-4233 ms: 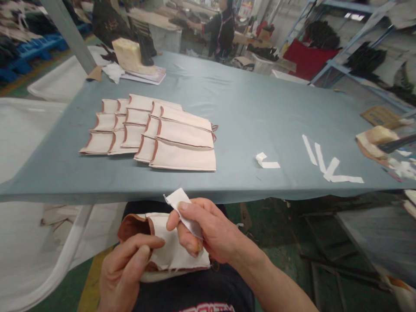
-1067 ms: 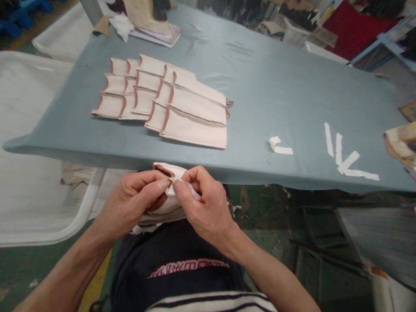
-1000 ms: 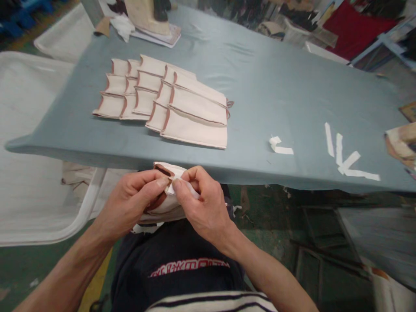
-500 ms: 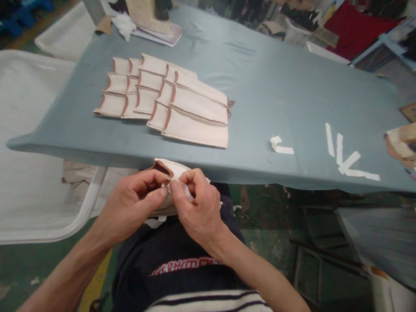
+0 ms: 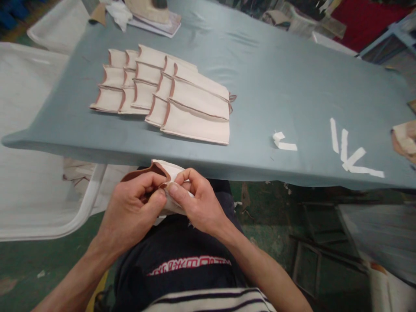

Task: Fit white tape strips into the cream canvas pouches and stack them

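Observation:
Both my hands work in my lap, just below the near edge of the grey-blue table (image 5: 266,82). My left hand (image 5: 131,212) is closed on a cream fabric pouch with brown lining (image 5: 157,170), thumb and forefinger pinching its rim. My right hand (image 5: 195,203) is closed too, pinching a small white strip (image 5: 177,175) against the same rim. The fingertips of the two hands meet. Most of the pouch is hidden under my hands.
Several finished cream pouches with brown trim (image 5: 169,97) lie overlapped on the table's left half. Loose white strips (image 5: 349,147) and a curled strip (image 5: 282,142) lie at the right. A white tray (image 5: 39,173) sits at my left. Papers and cloth (image 5: 146,15) lie at the far edge.
Four seconds ago my right hand held the white strip up, apart from the pouch. Since then both hands have come together at the pouch's rim, and the brown lining now shows more.

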`<state>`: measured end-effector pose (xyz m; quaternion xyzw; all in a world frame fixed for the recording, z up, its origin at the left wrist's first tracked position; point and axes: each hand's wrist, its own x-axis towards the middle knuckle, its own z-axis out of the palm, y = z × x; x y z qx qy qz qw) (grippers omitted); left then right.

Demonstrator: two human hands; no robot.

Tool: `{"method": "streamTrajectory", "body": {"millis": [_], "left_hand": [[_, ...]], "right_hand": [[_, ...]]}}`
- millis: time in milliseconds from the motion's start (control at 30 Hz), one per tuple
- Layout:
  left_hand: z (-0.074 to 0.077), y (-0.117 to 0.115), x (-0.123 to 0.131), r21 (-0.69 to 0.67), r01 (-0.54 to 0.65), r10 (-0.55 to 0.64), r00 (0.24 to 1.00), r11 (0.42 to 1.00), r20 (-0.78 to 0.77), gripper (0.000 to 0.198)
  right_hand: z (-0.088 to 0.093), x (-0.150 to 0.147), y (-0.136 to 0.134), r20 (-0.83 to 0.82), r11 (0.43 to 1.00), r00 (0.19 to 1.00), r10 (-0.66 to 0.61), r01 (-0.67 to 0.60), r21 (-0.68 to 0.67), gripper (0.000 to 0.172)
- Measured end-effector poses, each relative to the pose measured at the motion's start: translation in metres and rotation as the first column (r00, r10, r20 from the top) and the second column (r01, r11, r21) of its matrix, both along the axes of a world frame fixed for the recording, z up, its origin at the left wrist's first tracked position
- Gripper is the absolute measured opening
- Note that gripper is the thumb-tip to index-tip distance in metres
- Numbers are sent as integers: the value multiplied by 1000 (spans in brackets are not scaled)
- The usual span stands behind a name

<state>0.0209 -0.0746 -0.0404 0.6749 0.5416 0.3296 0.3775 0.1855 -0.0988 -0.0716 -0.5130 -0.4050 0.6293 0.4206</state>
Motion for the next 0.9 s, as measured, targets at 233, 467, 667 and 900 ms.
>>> {"method": "streamTrajectory", "body": {"millis": [233,467,667,900], "left_hand": [[1,1,-2,4,33,-33,999,999,-9,25],[-2,1,7,83,46,-36,992,995,-120,22],[7,7,13,68,181,-173,979,981,-108,17],[22,21,10,106,268,-258,961,958,-99,23]], "right_hand": [[2,12,14,-209,972,964,164,-194,-135,61],[-11,14,27,-228,984,960,163,-176,-38,52],[-20,21,31,-246,964,933,263,-248,90,64],[-17,30,34,-60,961,993,97,-78,264,71]]}}
